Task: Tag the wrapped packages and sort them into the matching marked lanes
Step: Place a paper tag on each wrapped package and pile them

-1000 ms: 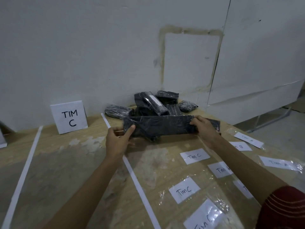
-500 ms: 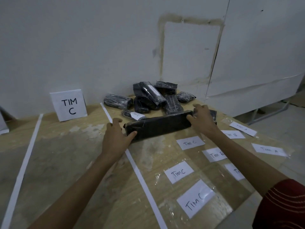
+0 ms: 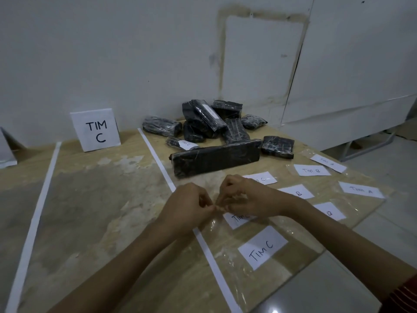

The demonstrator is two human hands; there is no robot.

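Observation:
A long black wrapped package [image 3: 216, 157] lies on the wooden table just right of a white lane line [image 3: 158, 161], with no hand on it. Behind it sits a pile of black wrapped packages [image 3: 207, 120]; one small package [image 3: 180, 143] carries a white tag. My left hand [image 3: 188, 205] and my right hand [image 3: 244, 197] meet in front of the long package, fingers curled. Their fingertips pinch the clear-tape edge of a paper "Tim C" tag [image 3: 237, 219] that lies on the table.
More taped tags lie at the right: a large "Tim C" tag [image 3: 262, 246], a "Tim B" tag [image 3: 312, 170] and a "Tim A" tag [image 3: 361, 189]. A standing "TIM C" sign [image 3: 96, 129] marks the lane left of the line. The table edge runs close on the right.
Both hands set the long package down on the table, let go of it and drew back toward me. They now meet at a "Tim C" tag.

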